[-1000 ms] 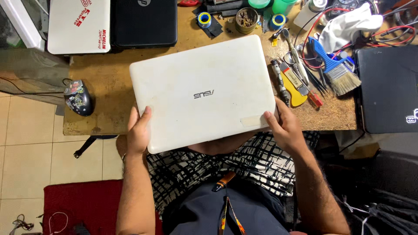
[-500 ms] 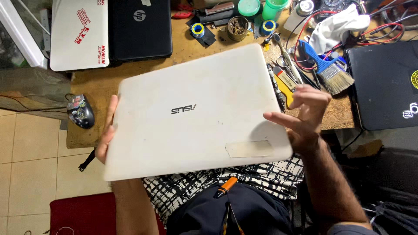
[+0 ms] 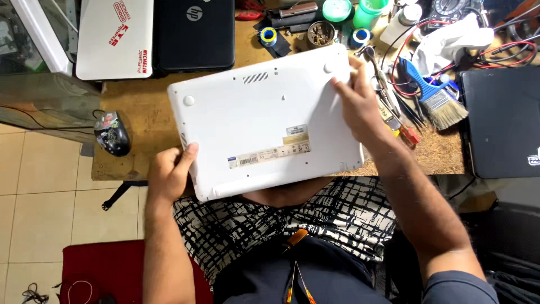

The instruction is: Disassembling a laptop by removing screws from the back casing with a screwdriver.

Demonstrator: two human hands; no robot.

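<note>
Head view looks down on a white plastic laptop (image 3: 264, 121) lying bottom side up on the brown wooden counter (image 3: 140, 112), its near edge hanging over the counter's front toward the person's lap. The laptop's long axis runs left to right, slightly tilted so that the right end sits farther away. The left hand (image 3: 169, 174) grips the near left corner, thumb on top of the shell and the other fingers curled beneath it. The right hand (image 3: 354, 107) reaches across to the far right corner, fingers bent and pressed against the edge by a round rubber foot (image 3: 328, 67); whether they pinch anything small there I cannot tell. So the shell lies between the two hands, held at opposite corners, and the right hand is the one nearer the tools.

Just right of the laptop lie a blue-handled paintbrush (image 3: 436, 98) and several screwdrivers (image 3: 394, 112). A white laptop with red stickers (image 3: 115, 36) and a black laptop (image 3: 194, 34) rest closed at the far left of the counter. A dark patterned mouse (image 3: 112, 132) sits near the left edge, well apart from the left hand.
</note>
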